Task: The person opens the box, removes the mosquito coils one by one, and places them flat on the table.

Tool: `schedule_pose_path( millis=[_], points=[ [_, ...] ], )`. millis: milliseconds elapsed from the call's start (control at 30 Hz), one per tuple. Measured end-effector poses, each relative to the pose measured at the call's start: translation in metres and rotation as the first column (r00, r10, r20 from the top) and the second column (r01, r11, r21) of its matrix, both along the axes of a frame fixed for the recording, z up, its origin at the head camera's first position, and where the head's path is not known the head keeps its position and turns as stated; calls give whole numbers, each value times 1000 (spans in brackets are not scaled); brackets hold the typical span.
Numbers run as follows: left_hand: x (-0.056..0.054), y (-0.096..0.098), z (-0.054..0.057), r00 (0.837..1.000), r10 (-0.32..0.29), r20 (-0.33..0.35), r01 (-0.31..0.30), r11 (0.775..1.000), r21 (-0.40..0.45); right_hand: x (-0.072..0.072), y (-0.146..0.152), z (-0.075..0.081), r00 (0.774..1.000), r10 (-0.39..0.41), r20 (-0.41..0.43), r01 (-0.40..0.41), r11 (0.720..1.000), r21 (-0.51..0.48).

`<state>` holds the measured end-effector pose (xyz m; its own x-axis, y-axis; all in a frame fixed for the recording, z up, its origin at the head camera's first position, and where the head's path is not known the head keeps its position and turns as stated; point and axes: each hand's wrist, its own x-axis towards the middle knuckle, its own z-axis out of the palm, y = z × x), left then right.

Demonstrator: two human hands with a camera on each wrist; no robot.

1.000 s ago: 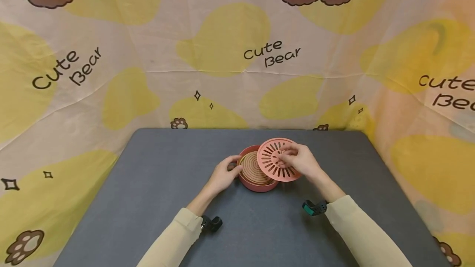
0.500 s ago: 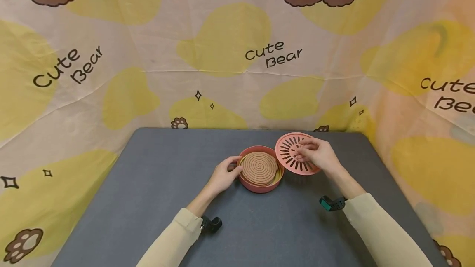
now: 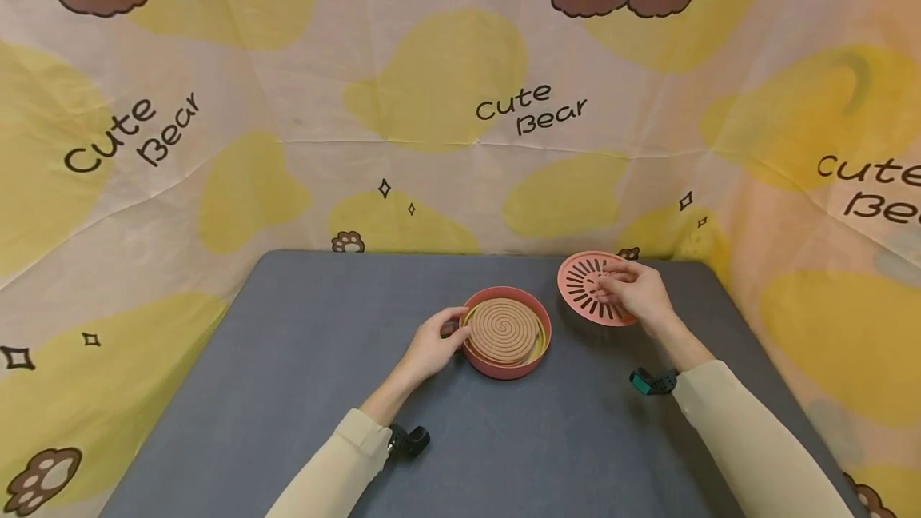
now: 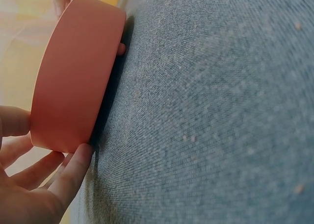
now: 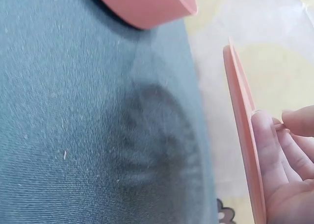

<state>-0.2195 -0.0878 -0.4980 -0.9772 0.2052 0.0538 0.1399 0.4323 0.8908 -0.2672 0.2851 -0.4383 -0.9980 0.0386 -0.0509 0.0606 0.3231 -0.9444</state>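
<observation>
A round pink-red mosquito coil box (image 3: 504,372) stands uncovered on the grey table. Inside it lies a brown spiral mosquito coil (image 3: 504,329), with a yellowish layer showing at its edge. My left hand (image 3: 432,344) grips the box's left side; in the left wrist view, fingers bear on the wall of the box (image 4: 78,77). To the right, my right hand (image 3: 642,296) pinches the slotted pink lid (image 3: 578,276) near its middle. The right wrist view shows the lid (image 5: 244,126) edge-on, above its shadow on the table; the fingertips are partly hidden.
The grey table (image 3: 309,358) ends at a patterned cloth wall (image 3: 432,78) behind and at the sides. Each wrist wears a dark band, the left band (image 3: 408,441) and the right band (image 3: 655,381).
My right hand has carried the lid off the box, rightward and slightly away, so the coil is fully exposed. My left hand and the box have stayed in place.
</observation>
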Motion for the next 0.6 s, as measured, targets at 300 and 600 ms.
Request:
schedule_pose_path(
  millis=[300, 600],
  points=[
    [0, -1, -2, 1000, 4, 17, -4, 1000, 8, -20, 4, -18, 999, -41, 27, 42, 999, -14],
    [-1, -1, -2, 1000, 1, 10, -1, 1000, 17, -34, 5, -45, 997, -46, 66, 48, 999, -20]
  ],
)
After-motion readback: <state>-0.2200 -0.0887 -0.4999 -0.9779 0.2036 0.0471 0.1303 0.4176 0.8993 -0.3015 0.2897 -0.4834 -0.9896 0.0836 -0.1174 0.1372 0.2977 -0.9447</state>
